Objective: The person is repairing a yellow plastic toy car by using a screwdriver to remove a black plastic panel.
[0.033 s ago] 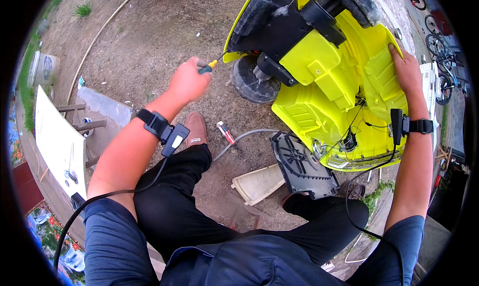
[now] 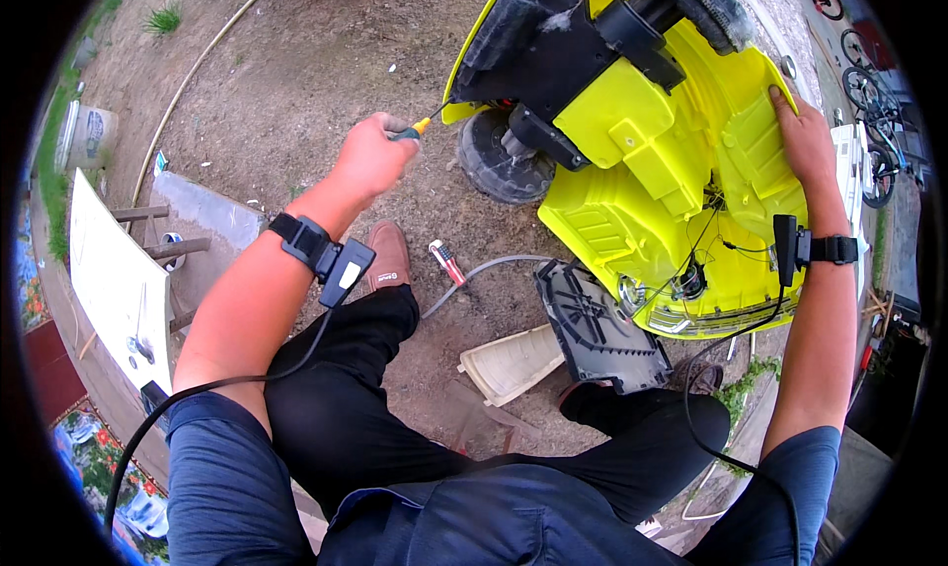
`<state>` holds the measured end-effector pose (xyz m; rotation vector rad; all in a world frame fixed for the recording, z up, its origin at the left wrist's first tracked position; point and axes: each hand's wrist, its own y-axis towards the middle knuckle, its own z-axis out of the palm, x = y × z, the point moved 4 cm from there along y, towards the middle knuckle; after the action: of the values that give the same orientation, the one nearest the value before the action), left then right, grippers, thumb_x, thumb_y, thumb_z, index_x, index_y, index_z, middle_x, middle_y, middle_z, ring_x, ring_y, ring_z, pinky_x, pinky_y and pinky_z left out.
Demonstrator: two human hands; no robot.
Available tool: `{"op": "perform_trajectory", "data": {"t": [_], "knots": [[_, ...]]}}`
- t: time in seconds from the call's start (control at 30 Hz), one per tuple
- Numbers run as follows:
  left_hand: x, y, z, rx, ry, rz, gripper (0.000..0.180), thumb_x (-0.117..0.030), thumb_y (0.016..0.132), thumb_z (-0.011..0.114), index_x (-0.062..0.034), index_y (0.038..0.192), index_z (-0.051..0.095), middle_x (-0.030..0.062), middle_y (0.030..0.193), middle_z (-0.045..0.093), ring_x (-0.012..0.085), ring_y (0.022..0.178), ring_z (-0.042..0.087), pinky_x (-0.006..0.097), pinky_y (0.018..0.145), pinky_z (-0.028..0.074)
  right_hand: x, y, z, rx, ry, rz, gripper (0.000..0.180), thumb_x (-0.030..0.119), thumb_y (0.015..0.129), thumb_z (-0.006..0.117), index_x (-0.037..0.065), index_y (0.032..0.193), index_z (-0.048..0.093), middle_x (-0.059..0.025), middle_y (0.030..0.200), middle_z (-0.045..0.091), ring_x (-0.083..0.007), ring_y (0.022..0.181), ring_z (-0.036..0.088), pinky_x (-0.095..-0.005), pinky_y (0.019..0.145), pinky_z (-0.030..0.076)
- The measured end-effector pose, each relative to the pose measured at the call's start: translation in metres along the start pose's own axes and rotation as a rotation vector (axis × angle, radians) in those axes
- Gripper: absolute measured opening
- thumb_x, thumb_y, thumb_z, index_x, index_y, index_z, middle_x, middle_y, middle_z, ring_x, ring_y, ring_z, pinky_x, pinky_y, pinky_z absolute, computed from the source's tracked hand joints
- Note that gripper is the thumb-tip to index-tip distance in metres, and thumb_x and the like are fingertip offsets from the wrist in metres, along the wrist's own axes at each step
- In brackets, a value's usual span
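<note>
A yellow ride-on toy car body (image 2: pixel 652 141) lies tipped over at the upper right, its underside and inner shell showing. My left hand (image 2: pixel 375 153) is closed round the handle of a screwdriver (image 2: pixel 407 132), yellow and dark green. The shaft reaches to the body's left edge by a black panel; the exact contact of its tip is too small to tell. Near it is a black toy wheel (image 2: pixel 502 156). On the far right, my right hand (image 2: pixel 803 136) grips the yellow rim, thumb on the inner face. Loose wires and a headlight (image 2: pixel 631 291) show inside the shell.
Between my feet lie a ribbed dark grey plastic panel (image 2: pixel 604 329) and a cream plastic tray-like piece (image 2: pixel 513 363). A red-handled tool (image 2: pixel 446 262) rests by a grey hose (image 2: pixel 484 267). A white board (image 2: pixel 117 280) stands left; bicycles (image 2: pixel 874 102) are at far right.
The fingers of my left hand have shifted slightly on the screwdriver handle. My right hand and the toy car body look unmoved.
</note>
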<state>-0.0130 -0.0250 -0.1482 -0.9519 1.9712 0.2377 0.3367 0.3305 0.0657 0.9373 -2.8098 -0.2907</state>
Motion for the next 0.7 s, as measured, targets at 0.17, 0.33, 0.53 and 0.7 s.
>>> {"op": "perform_trajectory", "data": {"t": [0.17, 0.33, 0.53, 0.7], "knots": [[0.007, -0.002, -0.001, 0.185, -0.544, -0.379, 0.027, -0.021, 0.09, 0.065, -0.0005, 0.107, 0.062, 0.0049, 0.086, 0.063, 0.0127, 0.063, 0.058, 0.026, 0.047, 0.041, -0.004, 0.001, 0.001, -0.013, -0.022, -0.003, 0.054, 0.05, 0.096, 0.051, 0.001, 0.116, 0.064, -0.0234, 0.091, 0.067, -0.0342, 0.086, 0.065, -0.0384, 0.081, 0.048], [0.001, -0.008, -0.003, 0.063, -0.37, -0.23, 0.029, -0.017, 0.089, 0.066, -0.0008, 0.112, 0.062, 0.0043, 0.086, 0.063, 0.011, 0.062, 0.057, 0.025, 0.046, 0.04, 0.001, -0.002, -0.001, -0.039, 0.037, -0.019, 0.056, 0.051, 0.097, 0.05, -0.002, 0.109, 0.065, -0.0237, 0.084, 0.065, -0.0353, 0.079, 0.062, -0.0404, 0.076, 0.047], [0.017, -0.002, 0.002, -0.027, 0.032, 0.039, 0.033, -0.019, 0.088, 0.066, -0.0001, 0.115, 0.061, 0.0126, 0.092, 0.067, 0.0221, 0.072, 0.065, 0.034, 0.061, 0.053, 0.0, -0.001, -0.001, 0.002, -0.003, 0.024, 0.051, 0.05, 0.097, 0.049, 0.004, 0.114, 0.066, -0.0245, 0.095, 0.066, -0.0392, 0.091, 0.063, -0.0421, 0.082, 0.047], [-0.007, -0.022, 0.006, -0.175, 0.552, 0.4, 0.029, -0.015, 0.084, 0.066, -0.0048, 0.111, 0.061, 0.0182, 0.099, 0.062, 0.0329, 0.082, 0.066, 0.043, 0.064, 0.054, -0.004, 0.001, 0.002, 0.028, 0.004, 0.043, 0.05, 0.05, 0.097, 0.048, 0.008, 0.118, 0.066, -0.0244, 0.1, 0.068, -0.0403, 0.097, 0.064, -0.0425, 0.085, 0.048]]}}
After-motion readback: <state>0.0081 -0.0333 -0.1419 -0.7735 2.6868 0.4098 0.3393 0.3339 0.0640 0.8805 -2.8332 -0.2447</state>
